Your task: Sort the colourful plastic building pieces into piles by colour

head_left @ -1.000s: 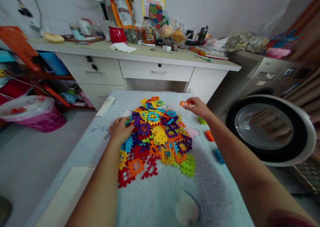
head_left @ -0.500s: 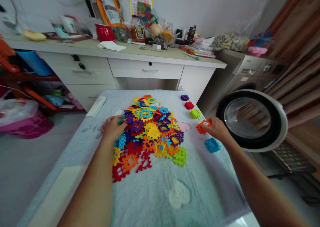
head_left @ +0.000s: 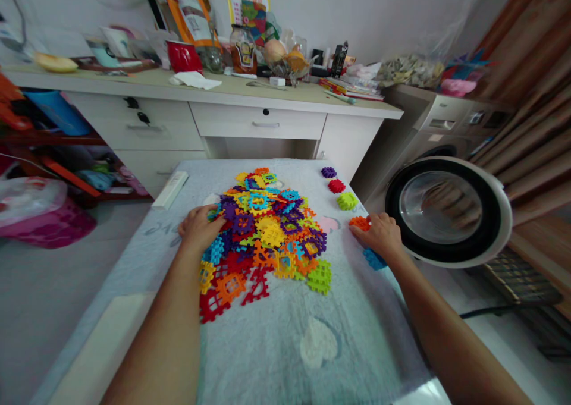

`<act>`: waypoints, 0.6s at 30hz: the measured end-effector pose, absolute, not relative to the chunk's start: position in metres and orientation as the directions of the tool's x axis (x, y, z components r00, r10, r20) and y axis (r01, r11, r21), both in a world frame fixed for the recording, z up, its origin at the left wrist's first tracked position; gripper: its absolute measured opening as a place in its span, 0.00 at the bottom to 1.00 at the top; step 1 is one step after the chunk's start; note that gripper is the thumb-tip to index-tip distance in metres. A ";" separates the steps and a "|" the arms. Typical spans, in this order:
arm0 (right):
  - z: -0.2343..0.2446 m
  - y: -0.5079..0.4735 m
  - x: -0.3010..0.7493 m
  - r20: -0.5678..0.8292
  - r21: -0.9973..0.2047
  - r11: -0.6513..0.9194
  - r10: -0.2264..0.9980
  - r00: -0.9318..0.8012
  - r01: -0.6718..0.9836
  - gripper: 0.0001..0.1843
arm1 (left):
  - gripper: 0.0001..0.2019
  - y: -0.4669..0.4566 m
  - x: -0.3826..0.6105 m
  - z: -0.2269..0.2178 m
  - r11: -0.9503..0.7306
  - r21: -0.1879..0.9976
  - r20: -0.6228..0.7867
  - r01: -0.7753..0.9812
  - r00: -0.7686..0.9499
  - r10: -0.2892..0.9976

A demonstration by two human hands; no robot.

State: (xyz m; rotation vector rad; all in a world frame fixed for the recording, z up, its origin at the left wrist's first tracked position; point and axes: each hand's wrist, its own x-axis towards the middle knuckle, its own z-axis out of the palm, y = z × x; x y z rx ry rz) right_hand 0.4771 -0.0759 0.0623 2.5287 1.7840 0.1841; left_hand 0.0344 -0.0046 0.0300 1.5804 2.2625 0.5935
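A heap of colourful plastic interlocking pieces point(head_left: 272, 232) lies in the middle of the cloth-covered table. At its left edge rests my left hand point(head_left: 200, 229), thumb and forefinger apart against the pieces and holding none of them. On the right, my right hand point(head_left: 380, 235) has its thumb and fingers closed at an orange stack of pieces point(head_left: 359, 223), partly covering it. Under that palm a blue stack point(head_left: 373, 259) is half hidden. Farther back in the same row lie a lime-green stack point(head_left: 347, 201), a red stack point(head_left: 336, 186) and a purple stack point(head_left: 329, 172).
A white box point(head_left: 170, 190) lies on the table's far left. Behind stands a white desk point(head_left: 267, 122) with a red pot point(head_left: 184, 57), a jar point(head_left: 243, 49) and books point(head_left: 352, 90). To the right, a washing machine's round door point(head_left: 448, 212) hangs open near my right arm.
My right hand has lowered with the orange piece onto the orange stack and now covers part of the blue stack. My left hand stays at the heap; the view has shifted slightly.
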 end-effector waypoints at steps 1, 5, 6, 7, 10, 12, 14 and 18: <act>0.063 -0.076 0.477 0.068 0.106 -0.338 0.941 0.332 0.935 0.35 | 0.26 -0.005 0.034 0.030 0.300 0.505 -0.022 0.809 -0.335 0.942; 0.069 -0.078 0.476 0.031 0.126 -0.338 0.941 0.337 0.933 0.36 | 0.26 -0.006 0.035 0.031 0.303 0.509 -0.029 0.805 -0.336 0.941; 0.071 -0.077 0.476 0.027 0.127 -0.330 0.944 0.329 0.935 0.36 | 0.26 -0.006 0.035 0.031 0.305 0.510 -0.028 0.804 -0.339 0.941; 0.073 -0.076 0.476 0.031 0.125 -0.318 0.948 0.317 0.940 0.36 | 0.26 -0.006 0.035 0.031 0.305 0.511 -0.026 0.803 -0.340 0.940; 0.080 -0.068 0.469 0.072 0.082 -0.254 0.966 0.249 0.964 0.34 | 0.26 -0.005 0.035 0.031 0.308 0.516 -0.030 0.799 -0.343 0.939; 0.085 -0.057 0.457 0.089 0.015 -0.139 0.987 0.137 0.990 0.31 | 0.26 -0.005 0.035 0.030 0.315 0.520 -0.033 0.794 -0.350 0.936; 0.087 -0.043 0.438 0.078 -0.074 0.041 0.996 -0.035 0.996 0.25 | 0.25 -0.005 0.035 0.030 0.314 0.528 -0.029 0.789 -0.353 0.935; 0.085 -0.009 0.395 0.041 -0.207 0.319 0.947 -0.318 0.925 0.17 | 0.24 -0.005 0.034 0.030 0.311 0.554 -0.034 0.772 -0.352 0.935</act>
